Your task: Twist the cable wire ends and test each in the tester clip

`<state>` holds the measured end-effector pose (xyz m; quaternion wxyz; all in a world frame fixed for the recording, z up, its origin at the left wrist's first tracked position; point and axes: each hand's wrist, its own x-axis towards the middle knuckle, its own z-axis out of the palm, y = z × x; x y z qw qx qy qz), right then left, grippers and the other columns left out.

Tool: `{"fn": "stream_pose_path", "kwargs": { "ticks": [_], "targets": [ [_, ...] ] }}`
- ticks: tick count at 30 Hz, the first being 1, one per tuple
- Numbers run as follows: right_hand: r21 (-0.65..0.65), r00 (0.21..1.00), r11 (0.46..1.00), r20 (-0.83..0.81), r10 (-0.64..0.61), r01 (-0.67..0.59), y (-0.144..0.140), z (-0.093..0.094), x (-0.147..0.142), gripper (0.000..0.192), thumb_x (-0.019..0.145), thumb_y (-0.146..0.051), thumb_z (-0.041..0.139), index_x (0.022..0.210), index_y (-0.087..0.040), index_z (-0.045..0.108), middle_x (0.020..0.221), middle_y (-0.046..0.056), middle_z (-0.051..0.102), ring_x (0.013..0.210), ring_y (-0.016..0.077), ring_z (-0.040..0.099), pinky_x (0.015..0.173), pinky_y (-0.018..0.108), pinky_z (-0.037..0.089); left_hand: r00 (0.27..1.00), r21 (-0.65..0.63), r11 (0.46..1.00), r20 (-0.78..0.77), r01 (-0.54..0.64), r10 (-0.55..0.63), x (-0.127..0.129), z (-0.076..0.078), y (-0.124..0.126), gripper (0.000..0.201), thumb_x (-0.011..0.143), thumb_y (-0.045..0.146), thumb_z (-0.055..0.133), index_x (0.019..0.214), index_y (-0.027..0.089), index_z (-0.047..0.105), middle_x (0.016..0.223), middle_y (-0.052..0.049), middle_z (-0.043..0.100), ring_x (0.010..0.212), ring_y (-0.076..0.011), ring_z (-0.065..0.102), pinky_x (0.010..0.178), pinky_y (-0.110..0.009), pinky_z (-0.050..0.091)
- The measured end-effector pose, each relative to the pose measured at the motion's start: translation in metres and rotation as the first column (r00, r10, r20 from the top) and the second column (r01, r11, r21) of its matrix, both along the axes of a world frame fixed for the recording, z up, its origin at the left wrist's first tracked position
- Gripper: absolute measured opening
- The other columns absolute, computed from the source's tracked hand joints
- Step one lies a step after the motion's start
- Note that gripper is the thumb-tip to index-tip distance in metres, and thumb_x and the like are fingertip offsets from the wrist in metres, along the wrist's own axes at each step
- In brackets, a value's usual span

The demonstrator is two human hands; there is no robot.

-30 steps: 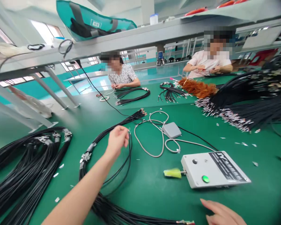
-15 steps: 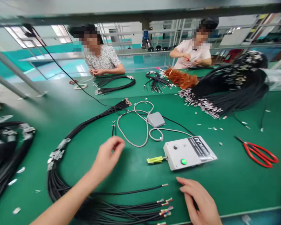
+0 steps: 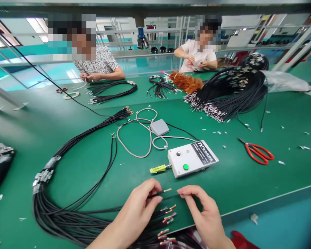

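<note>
My left hand is closed around a black cable close to its end. The cable's stripped tip, with light-coloured wire ends, points right out of the fingers. Just right of that tip, my right hand has thumb and index finger pinched together, apart from the cable. Whether anything tiny is between those fingertips I cannot make out. Below my left hand lie the coloured wire ends of a large curved bundle of black cables, tied with clear wrapping. My left forearm covers part of the bundle.
A white control box with a green button and a yellow-green clip sits ahead. Behind it are a grey pedal and looped grey cord. Red-handled cutters lie right. Two people sit opposite near more cable bundles.
My left hand has moved right and down and taken hold of the single cable's end. My right hand has closed into a pinch near the tip. The camera view has shifted.
</note>
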<state>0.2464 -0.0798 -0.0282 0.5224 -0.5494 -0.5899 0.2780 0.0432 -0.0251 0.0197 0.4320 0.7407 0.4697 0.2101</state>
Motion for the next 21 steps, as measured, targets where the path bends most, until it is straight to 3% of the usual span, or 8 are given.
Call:
{"fn": "stream_pose_path", "kwargs": {
  "ticks": [2,8,14,18,21],
  "targets": [
    [-0.058,0.996,0.998,-0.084,0.021,-0.026,0.002,0.007,-0.010,0.010,0.094,-0.023,0.054,0.091,-0.022,0.064,0.087,0.004,0.073,0.081,0.0173,0.070,0.076,0.026,0.056,0.998,-0.001,0.999,0.042,-0.046,0.046,0.000,0.001,-0.004,0.013,0.091,0.025,0.052,0.083,0.022,0.060,0.073,0.000,0.062,0.065,-0.0159,0.057,0.062,-0.024,0.044],
    [-0.253,0.942,0.956,-0.331,0.060,-0.149,0.014,0.023,-0.033,0.016,0.091,-0.036,0.059,0.093,-0.021,0.063,0.087,0.004,0.071,0.079,0.0168,0.065,0.076,0.028,0.052,0.967,-0.173,0.972,0.174,-0.157,0.187,-0.001,-0.001,-0.013,0.022,0.093,0.034,0.049,0.085,0.020,0.065,0.066,0.000,0.066,0.044,-0.0104,0.054,0.046,-0.020,0.039],
    [-0.375,0.703,0.852,-0.711,-0.012,-0.365,0.030,0.033,-0.045,0.031,0.081,-0.045,0.070,0.093,-0.019,0.062,0.072,-0.001,0.061,0.063,0.0106,0.052,0.062,0.023,0.043,0.954,-0.210,0.961,0.203,-0.178,0.221,0.000,-0.001,-0.018,0.020,0.092,0.032,0.052,0.082,0.020,0.064,0.065,0.000,0.065,0.044,-0.0094,0.052,0.044,-0.019,0.038],
    [-0.394,0.535,0.806,-0.837,-0.116,-0.442,0.032,0.033,-0.050,0.032,0.074,-0.042,0.077,0.088,-0.018,0.061,0.063,-0.005,0.052,0.056,0.0071,0.041,0.056,0.020,0.033,0.951,-0.202,0.961,0.209,-0.187,0.229,0.001,-0.002,-0.018,0.018,0.092,0.031,0.053,0.082,0.019,0.062,0.066,0.000,0.065,0.045,-0.0095,0.052,0.045,-0.019,0.039],
    [-0.387,0.474,0.793,-0.869,-0.143,-0.470,0.027,0.029,-0.055,0.033,0.071,-0.039,0.081,0.085,-0.019,0.059,0.058,-0.007,0.047,0.054,0.0067,0.037,0.054,0.020,0.030,0.937,-0.221,0.952,0.230,-0.213,0.263,0.001,-0.005,-0.018,0.018,0.092,0.032,0.052,0.083,0.019,0.061,0.065,0.000,0.064,0.045,-0.0094,0.051,0.045,-0.019,0.038]
  ]
}}
